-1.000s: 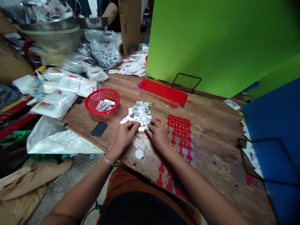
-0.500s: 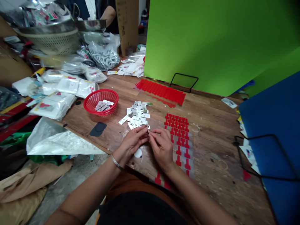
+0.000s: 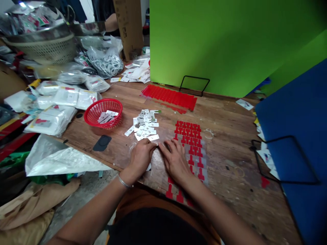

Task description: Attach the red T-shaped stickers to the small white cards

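Note:
My left hand [image 3: 142, 155] is closed in a pinch, low over the wooden table, on a small white card strip [image 3: 156, 144] mostly hidden by the fingers. Close on its right, my right hand [image 3: 176, 158] lies with fingers stretched out, its index fingertip by the strip's end. Just beyond both hands is a loose pile of white and grey card strips [image 3: 145, 125], a few with green parts. Beneath and beside my right hand, a clear sheet carries rows of red T-shaped stickers [image 3: 191, 160]. A white disc [image 3: 149, 167] shows partly behind my left wrist.
A red plastic basket [image 3: 103, 114] holds more strips, with a dark square pad [image 3: 102, 143] in front. Red sheets [image 3: 170, 98] lie near the green panel [image 3: 217, 44]. Bagged goods [image 3: 68, 97] crowd the left. A black wire stand [image 3: 286, 160] borders the right; another person's arm shows behind.
Both hands have lowered toward the table with the strip. My right hand has gone from a pinch to outstretched fingers; my left hand has turned knuckles up. The view has shifted slightly.

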A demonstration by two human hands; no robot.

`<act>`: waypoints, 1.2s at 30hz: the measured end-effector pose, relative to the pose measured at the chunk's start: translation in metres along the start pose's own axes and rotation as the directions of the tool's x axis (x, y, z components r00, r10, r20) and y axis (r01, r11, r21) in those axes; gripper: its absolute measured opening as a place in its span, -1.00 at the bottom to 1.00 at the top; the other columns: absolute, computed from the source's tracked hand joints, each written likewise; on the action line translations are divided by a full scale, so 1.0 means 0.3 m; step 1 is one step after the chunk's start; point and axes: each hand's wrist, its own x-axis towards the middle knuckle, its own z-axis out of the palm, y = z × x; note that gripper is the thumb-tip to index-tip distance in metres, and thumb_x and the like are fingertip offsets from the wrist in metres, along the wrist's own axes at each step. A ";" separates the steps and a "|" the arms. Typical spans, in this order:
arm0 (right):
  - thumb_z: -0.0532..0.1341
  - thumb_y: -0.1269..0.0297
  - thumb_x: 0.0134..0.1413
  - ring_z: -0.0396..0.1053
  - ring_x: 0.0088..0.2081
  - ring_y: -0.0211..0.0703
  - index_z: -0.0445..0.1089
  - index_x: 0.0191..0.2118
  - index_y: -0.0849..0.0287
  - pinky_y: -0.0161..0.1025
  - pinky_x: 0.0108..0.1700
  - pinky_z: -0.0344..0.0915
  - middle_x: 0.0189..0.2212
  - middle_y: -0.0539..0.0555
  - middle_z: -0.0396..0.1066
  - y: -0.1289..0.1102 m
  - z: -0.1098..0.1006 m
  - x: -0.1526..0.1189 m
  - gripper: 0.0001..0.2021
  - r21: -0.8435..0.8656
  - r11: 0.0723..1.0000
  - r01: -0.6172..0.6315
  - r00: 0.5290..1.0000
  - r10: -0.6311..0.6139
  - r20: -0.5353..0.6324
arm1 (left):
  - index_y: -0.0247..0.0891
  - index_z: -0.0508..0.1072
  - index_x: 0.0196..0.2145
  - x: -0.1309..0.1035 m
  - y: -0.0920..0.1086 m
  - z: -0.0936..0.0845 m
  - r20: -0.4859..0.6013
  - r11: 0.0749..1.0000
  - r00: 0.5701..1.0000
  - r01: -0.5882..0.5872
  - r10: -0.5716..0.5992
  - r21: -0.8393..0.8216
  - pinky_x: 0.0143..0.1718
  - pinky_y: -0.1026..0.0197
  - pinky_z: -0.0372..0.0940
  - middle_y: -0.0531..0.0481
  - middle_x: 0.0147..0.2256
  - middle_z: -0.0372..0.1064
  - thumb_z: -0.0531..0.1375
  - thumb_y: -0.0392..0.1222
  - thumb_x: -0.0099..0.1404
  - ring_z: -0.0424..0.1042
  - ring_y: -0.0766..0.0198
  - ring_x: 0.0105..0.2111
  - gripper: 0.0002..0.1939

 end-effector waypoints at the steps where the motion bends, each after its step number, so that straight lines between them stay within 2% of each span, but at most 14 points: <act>1: 0.01 0.44 0.17 0.05 0.14 0.24 0.30 0.12 0.10 0.18 0.02 0.14 0.06 0.28 0.26 -0.002 -0.002 0.003 -0.59 0.007 1.000 0.004 1.000 -0.004 0.008 | -0.22 0.55 -0.24 0.001 0.000 0.001 0.002 1.000 1.000 -0.003 0.003 0.017 -0.29 0.26 0.22 -0.10 -0.35 0.38 0.07 -0.24 0.30 0.36 0.23 -0.33 -0.76; 5: 0.02 0.44 0.16 0.08 0.14 0.25 0.35 0.08 0.13 0.20 0.05 0.10 0.04 0.30 0.30 -0.015 -0.010 0.015 -0.61 0.121 0.993 -0.010 1.000 0.009 0.009 | -0.23 0.56 -0.25 0.007 0.000 -0.002 -0.003 0.993 1.000 -0.017 0.018 0.113 -0.34 0.24 0.20 -0.10 -0.39 0.35 0.05 -0.21 0.32 0.35 0.21 -0.35 -0.74; 9: 0.10 0.41 0.11 0.17 0.10 0.22 0.37 0.03 0.12 0.14 0.04 0.14 0.01 0.26 0.33 -0.001 -0.023 0.027 -0.64 0.195 0.980 -0.049 0.997 0.058 -0.042 | -0.23 0.55 -0.26 0.015 -0.010 -0.009 0.007 0.996 1.000 -0.026 0.025 0.084 -0.31 0.24 0.22 -0.09 -0.37 0.38 0.07 -0.21 0.31 0.36 0.22 -0.35 -0.75; 12: 0.09 0.36 0.12 0.29 -0.05 0.06 0.36 -0.03 0.18 0.00 -0.05 0.24 -0.11 0.23 0.39 0.078 -0.057 0.026 -0.70 0.253 0.959 -0.125 0.979 0.160 -0.123 | -0.25 0.54 -0.26 0.027 -0.025 -0.013 -0.025 0.999 1.000 -0.017 0.016 -0.029 -0.25 0.21 0.24 -0.10 -0.33 0.42 0.10 -0.22 0.28 0.38 0.20 -0.30 -0.79; 15: 0.09 0.32 0.08 0.34 -0.28 -0.07 0.37 -0.27 0.19 -0.13 -0.21 0.28 -0.34 0.13 0.42 0.204 -0.107 0.010 -0.85 0.364 0.885 -0.292 0.919 0.365 -0.151 | -0.27 0.50 -0.26 0.046 -0.022 -0.003 -0.073 0.965 0.995 0.051 -0.072 -0.256 -0.20 0.17 0.26 -0.09 -0.29 0.46 0.13 -0.22 0.25 0.41 0.18 -0.26 -0.83; 17: 0.12 0.32 0.00 0.32 -0.39 -0.13 0.32 -0.40 0.17 -0.20 -0.30 0.25 -0.45 0.07 0.40 0.278 -0.137 -0.006 -0.93 0.396 0.828 -0.396 0.879 0.466 -0.095 | -0.28 0.46 -0.28 0.063 0.001 0.017 -0.023 0.866 0.988 0.123 -0.153 -0.485 -0.22 0.17 0.30 -0.07 -0.31 0.47 0.13 -0.19 0.24 0.44 0.20 -0.29 -0.84; 20: 0.12 0.34 -0.05 0.30 -0.44 -0.16 0.30 -0.49 0.15 -0.24 -0.34 0.21 -0.51 0.03 0.37 0.329 -0.161 -0.029 -0.93 0.340 0.834 -0.435 0.884 0.467 -0.014 | -0.31 0.39 -0.34 0.087 0.065 0.062 0.171 0.558 0.964 0.257 -0.203 -0.789 -0.31 0.19 0.36 -0.05 -0.41 0.45 0.17 -0.15 0.22 0.47 0.25 -0.40 -0.84; 22: 0.12 0.37 -0.07 0.30 -0.43 -0.17 0.31 -0.51 0.16 -0.25 -0.33 0.20 -0.51 0.03 0.37 0.323 -0.163 -0.036 -0.92 0.318 0.848 -0.425 0.895 0.446 0.007 | -0.33 0.36 -0.36 0.102 0.114 0.092 0.289 0.372 0.938 0.342 -0.193 -0.863 -0.36 0.22 0.38 -0.03 -0.46 0.44 0.20 -0.15 0.20 0.46 0.31 -0.48 -0.83; 23: 0.13 0.38 -0.07 0.30 -0.42 -0.17 0.32 -0.52 0.16 -0.25 -0.32 0.20 -0.50 0.03 0.37 0.314 -0.161 -0.035 -0.92 0.312 0.852 -0.420 0.898 0.439 0.009 | -0.34 0.35 -0.36 0.111 0.137 0.104 0.330 0.317 0.925 0.375 -0.186 -0.871 -0.38 0.24 0.38 -0.02 -0.47 0.44 0.20 -0.16 0.20 0.45 0.34 -0.50 -0.83; 26: 0.13 0.41 -0.06 0.31 -0.37 -0.15 0.33 -0.50 0.17 -0.24 -0.27 0.20 -0.46 0.06 0.37 0.283 -0.150 -0.012 -0.92 0.283 0.867 -0.410 0.906 0.424 0.013 | -0.35 0.33 -0.37 0.145 0.184 0.129 0.390 0.235 0.894 0.436 -0.218 -0.868 -0.46 0.32 0.37 0.03 -0.52 0.40 0.19 -0.26 0.22 0.42 0.40 -0.57 -0.89; 29: 0.13 0.44 -0.05 0.31 -0.34 -0.14 0.36 -0.47 0.17 -0.23 -0.23 0.20 -0.44 0.07 0.37 0.274 -0.133 0.033 -0.91 0.244 0.878 -0.411 0.908 0.418 0.025 | -0.35 0.30 -0.37 0.188 0.201 0.142 0.388 0.186 0.873 0.451 -0.295 -0.873 -0.48 0.35 0.38 0.04 -0.53 0.39 0.16 -0.37 0.24 0.42 0.42 -0.59 -0.94; 32: 0.12 0.49 -0.04 0.31 -0.32 -0.12 0.38 -0.45 0.19 -0.22 -0.21 0.20 -0.41 0.11 0.37 0.286 -0.117 0.078 -0.88 0.191 0.879 -0.437 0.897 0.440 0.027 | -0.34 0.29 -0.37 0.223 0.203 0.148 0.383 0.174 0.866 0.452 -0.321 -0.875 -0.48 0.35 0.39 0.05 -0.53 0.40 0.14 -0.41 0.25 0.42 0.43 -0.61 -0.93; 36: 0.12 0.50 -0.04 0.29 -0.35 -0.13 0.39 -0.45 0.22 -0.23 -0.23 0.20 -0.39 0.14 0.35 0.313 -0.111 0.112 -0.88 0.128 0.869 -0.479 0.877 0.478 0.035 | -0.34 0.27 -0.38 0.242 0.198 0.155 0.395 0.186 0.859 0.468 -0.326 -0.864 -0.50 0.34 0.40 0.04 -0.54 0.41 0.18 -0.37 0.22 0.41 0.42 -0.63 -0.90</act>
